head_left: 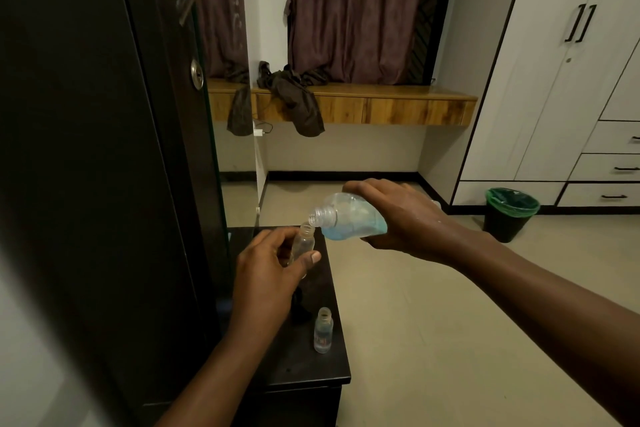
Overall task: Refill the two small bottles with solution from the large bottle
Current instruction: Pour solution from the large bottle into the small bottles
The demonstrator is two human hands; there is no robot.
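- left hand [266, 270]: nearest the camera, raised over the dark cabinet top [304, 357]; fingers and thumb curled round a small clear bottle [304, 242], thumb tip pressed on its right side.
- small clear bottle: held roughly upright, leaning slightly, uncapped, mouth up; looks near empty, though liquid level is hard to tell.
- second small bottle [323, 330]: standing upright on the dark cabinet top near its right edge, uncapped, apart from both hands; contents unclear.
- right hand [398, 215]: grips the large bottle [346, 218] from above, fingers wrapped over its body.
- large bottle: clear plastic, tipped almost level with its open threaded neck pointing left; blue solution pooled along the lower side; neck just above and touching or nearly touching the mouth of the held small bottle.
- dark wardrobe door [86, 149]: tall, at left, with a round lock.
- wooden shelf [363, 104]: on the far wall, dark cloth [298, 97] draped over it, curtains [353, 10] behind.
- black bin [509, 215]: green liner, on the floor by the white cupboard [554, 80].
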